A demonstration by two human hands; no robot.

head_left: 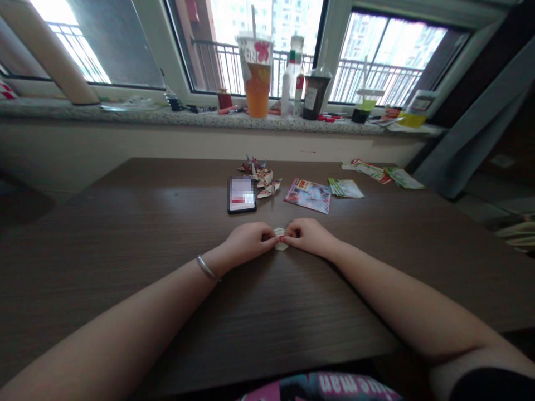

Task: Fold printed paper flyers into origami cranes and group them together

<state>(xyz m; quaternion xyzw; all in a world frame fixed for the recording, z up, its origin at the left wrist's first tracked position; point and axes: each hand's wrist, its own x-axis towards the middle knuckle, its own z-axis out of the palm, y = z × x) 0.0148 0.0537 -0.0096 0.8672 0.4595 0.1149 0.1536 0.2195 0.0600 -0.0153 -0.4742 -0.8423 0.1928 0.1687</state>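
Note:
A small piece of folded pale paper with reddish marks lies low over the table between my hands. My left hand, with a silver bangle at the wrist, pinches its left side. At the right side, the thumb and fingers of my right hand are closed on the same paper. Both sets of fingertips nearly meet and cover part of it. Just beyond my left hand, a phone with a blurred screen lies flat. Several pointed folded-paper figures are bunched behind and beside the phone.
On the brown table, a colourful booklet lies beyond my right hand, beside a stack of greenish papers. More printed papers are at the far right. The windowsill holds a tall orange drink, bottles and cups.

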